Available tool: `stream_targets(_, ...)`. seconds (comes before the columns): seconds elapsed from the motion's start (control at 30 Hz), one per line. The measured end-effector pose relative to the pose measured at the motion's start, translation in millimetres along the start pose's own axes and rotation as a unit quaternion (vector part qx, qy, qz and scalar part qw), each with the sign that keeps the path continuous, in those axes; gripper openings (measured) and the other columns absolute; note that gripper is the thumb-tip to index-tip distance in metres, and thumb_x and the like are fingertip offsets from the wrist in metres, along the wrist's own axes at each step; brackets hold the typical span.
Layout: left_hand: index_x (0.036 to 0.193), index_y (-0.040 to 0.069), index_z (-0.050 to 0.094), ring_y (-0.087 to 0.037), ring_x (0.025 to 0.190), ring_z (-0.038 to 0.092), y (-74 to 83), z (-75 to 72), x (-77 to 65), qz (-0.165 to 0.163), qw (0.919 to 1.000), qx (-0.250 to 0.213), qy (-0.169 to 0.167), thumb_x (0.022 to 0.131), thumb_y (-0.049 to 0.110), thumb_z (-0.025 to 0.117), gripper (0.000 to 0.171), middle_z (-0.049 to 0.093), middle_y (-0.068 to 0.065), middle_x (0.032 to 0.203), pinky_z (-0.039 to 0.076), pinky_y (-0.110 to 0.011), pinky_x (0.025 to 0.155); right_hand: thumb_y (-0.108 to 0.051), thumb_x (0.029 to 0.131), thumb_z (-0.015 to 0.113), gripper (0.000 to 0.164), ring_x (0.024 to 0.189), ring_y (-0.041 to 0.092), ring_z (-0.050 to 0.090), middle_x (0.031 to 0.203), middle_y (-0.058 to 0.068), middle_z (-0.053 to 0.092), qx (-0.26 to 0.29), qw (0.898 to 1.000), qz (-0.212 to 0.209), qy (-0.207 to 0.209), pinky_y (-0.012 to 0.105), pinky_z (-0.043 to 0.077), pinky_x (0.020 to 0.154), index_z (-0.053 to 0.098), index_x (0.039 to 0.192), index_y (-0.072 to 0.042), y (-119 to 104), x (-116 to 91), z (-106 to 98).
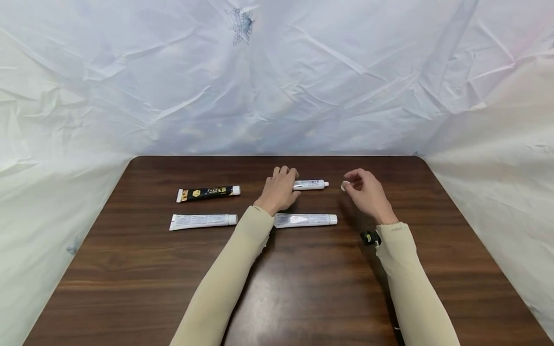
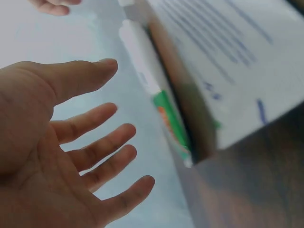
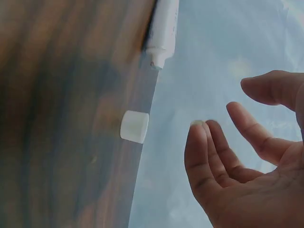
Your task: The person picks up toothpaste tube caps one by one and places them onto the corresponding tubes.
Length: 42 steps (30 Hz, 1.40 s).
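Note:
A white toothpaste tube [image 1: 309,184] lies at the back of the table with its bare nozzle pointing right. My left hand [image 1: 280,188] overlaps its tail end in the head view. In the left wrist view the fingers are spread and a white tube with a green end [image 2: 161,99] lies beyond the fingertips. A small white cap [image 3: 134,127] stands on the table a short way from the nozzle. My right hand [image 1: 370,194] is just right of the cap, its loosely bent fingers and thumb apart with nothing between them in the right wrist view.
Nearer me, a capped white tube [image 1: 306,220] lies beside my left wrist. To the left are a black tube [image 1: 207,193] with a white cap and another white tube [image 1: 203,221]. White sheeting [image 1: 277,96] hangs behind the brown table [image 1: 277,288].

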<state>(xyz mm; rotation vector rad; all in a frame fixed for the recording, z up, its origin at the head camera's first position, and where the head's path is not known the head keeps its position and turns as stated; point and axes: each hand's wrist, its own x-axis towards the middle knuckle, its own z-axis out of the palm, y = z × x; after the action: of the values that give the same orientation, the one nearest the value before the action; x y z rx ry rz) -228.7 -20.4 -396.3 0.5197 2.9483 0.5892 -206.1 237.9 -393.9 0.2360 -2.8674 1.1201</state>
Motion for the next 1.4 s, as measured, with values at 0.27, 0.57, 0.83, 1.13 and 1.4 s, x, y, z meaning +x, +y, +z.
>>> stream_targets(0.27,0.146,0.012,0.049,-0.034,0.137,0.042,-9.8,11.1,13.2,-0.025,0.9993,-0.025,-0.015,0.103,0.027,0.064,0.048,0.050,-0.014,0.145,0.044,-0.053,0.107,-0.019,0.103,0.058,0.042,0.122,0.042,0.052,0.139,0.028,0.046,0.014,0.997,0.080,-0.003,0.057,0.046,0.097,0.052,0.139,0.002,8.8,24.0,-0.5)
stream_targets(0.57,0.146,0.012,0.050,-0.035,0.140,0.041,-10.2,21.4,19.1,-0.009,0.9986,-0.046,-0.024,0.103,0.024,0.063,0.047,0.048,-0.013,0.148,0.040,-0.058,0.110,-0.020,0.102,0.060,0.054,0.126,0.046,0.050,0.152,0.033,0.034,0.025,0.987,0.157,-0.029,0.060,0.045,0.101,0.043,0.150,-0.002,16.3,33.0,6.3)
stream_targets(0.83,0.149,0.015,0.050,-0.034,0.140,0.041,-15.1,24.7,18.1,-0.011,0.9987,-0.043,-0.025,0.102,0.020,0.064,0.049,0.047,-0.011,0.151,0.040,-0.058,0.109,-0.018,0.103,0.058,0.053,0.138,0.047,0.042,0.154,0.030,0.039,0.019,0.986,0.151,-0.064,0.061,0.039,0.110,0.042,0.151,-0.003,27.6,34.9,7.1)
stream_targets(1.13,0.148,0.018,0.053,-0.033,0.138,0.043,-10.2,25.1,23.7,-0.010,0.9997,-0.009,-0.021,0.104,0.021,0.061,0.045,0.047,-0.011,0.147,0.041,-0.059,0.110,-0.018,0.105,0.057,0.046,0.110,0.038,0.059,0.144,0.025,0.048,0.037,0.984,0.143,-0.098,0.048,0.051,0.090,0.048,0.148,-0.004,33.1,33.4,4.2)
stream_targets(1.4,0.142,0.016,0.057,-0.032,0.129,0.047,-8.0,23.7,27.2,-0.005,0.9999,0.009,-0.009,0.104,0.018,0.060,0.038,0.050,-0.012,0.141,0.045,-0.050,0.105,-0.019,0.104,0.059,0.038,0.106,0.035,0.059,0.134,0.023,0.052,0.030,0.984,0.152,-0.082,0.042,0.050,0.086,0.055,0.139,-0.004,36.3,34.7,2.9)
